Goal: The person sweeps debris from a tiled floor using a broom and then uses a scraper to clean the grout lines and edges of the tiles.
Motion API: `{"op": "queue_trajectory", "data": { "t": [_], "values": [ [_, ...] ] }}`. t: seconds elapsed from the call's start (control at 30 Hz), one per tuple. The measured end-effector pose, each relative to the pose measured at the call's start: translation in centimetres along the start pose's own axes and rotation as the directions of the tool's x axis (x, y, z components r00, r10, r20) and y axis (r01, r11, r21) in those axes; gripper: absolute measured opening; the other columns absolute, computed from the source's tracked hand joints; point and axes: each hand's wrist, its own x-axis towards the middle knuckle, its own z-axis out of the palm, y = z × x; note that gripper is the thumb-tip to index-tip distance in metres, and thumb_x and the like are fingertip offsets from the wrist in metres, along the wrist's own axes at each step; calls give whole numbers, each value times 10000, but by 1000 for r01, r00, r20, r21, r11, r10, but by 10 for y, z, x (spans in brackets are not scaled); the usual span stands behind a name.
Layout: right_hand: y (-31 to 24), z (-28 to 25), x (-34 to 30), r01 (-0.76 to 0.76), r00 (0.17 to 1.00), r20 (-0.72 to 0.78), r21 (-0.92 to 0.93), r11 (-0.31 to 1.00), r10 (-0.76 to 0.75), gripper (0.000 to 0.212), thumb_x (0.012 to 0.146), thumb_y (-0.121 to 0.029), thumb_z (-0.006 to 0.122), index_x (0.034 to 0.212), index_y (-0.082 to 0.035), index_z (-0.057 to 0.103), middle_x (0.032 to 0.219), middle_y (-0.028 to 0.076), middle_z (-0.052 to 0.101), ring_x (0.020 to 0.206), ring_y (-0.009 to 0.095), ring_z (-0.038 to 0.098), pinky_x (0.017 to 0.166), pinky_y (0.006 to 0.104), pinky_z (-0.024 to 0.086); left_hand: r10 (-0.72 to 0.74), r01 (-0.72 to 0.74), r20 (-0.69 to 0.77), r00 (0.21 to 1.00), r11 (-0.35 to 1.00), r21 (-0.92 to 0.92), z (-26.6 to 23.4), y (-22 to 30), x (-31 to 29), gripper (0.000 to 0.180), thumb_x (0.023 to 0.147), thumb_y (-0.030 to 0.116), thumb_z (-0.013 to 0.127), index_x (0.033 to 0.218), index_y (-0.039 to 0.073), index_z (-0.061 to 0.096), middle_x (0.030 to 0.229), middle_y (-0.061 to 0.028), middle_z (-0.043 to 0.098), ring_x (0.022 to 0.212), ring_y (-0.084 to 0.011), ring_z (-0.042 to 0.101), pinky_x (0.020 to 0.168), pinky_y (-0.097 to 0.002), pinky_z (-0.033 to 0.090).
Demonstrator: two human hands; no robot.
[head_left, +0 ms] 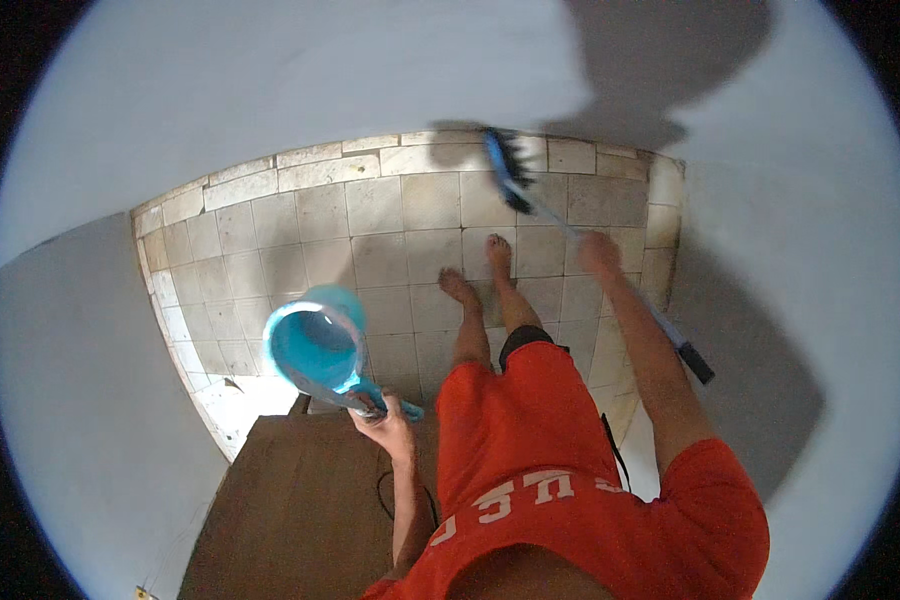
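Observation:
My left hand (390, 432) is closed round the handle of a turquoise plastic water dipper (348, 308), holding it above the floor at the left. The dipper's round mouth faces up toward me; whether water is inside, I cannot tell. A greyish strip lies along the handle side, too unclear to name. My right hand (598, 256) grips the pale shaft of a long-handled scrub brush (497, 160). Its blue head with black bristles is up by the far wall's base, slightly blurred. The shaft's dark end grip (695, 363) sticks out past my right forearm.
Beige tiles cover the floor (380, 262), with a tile skirting (330, 172) along the wall foot. A brown wooden surface (290, 500) stands at the lower left. Pale walls (270, 80) close in ahead and on both sides. My bare feet (460, 287) are on the tiles.

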Motion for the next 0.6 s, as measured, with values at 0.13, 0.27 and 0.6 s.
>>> {"op": "queue_trajectory", "data": {
  "t": [0.13,0.27,0.6],
  "values": [
    [-166,-2,17,273,962,-69,212,938,-264,221,765,-111,499,916,27,583,841,228,594,835,347,597,726,444,470,-7,6,-31,999,999,-31,4,-10,1,284,750,-32,541,1005,12,424,828,-13,438,686,-98,426,618,-237,389],
    [-275,-2,45,479,869,62,148,865,-492,219,761,-83,499,925,38,581,843,224,597,868,332,594,756,426,471,-91,74,-123,988,988,-135,12,-20,0,284,738,-23,543,996,17,432,828,-9,430,693,-97,419,626,-243,391],
    [-17,-50,-16,143,963,244,-98,985,-115,374,852,-301,473,1170,-113,528,969,197,595,876,352,579,731,434,454,-206,162,-334,920,974,-157,39,-15,-3,239,728,-17,550,921,40,420,773,-7,393,692,-92,414,598,-236,397]
  ]
}}
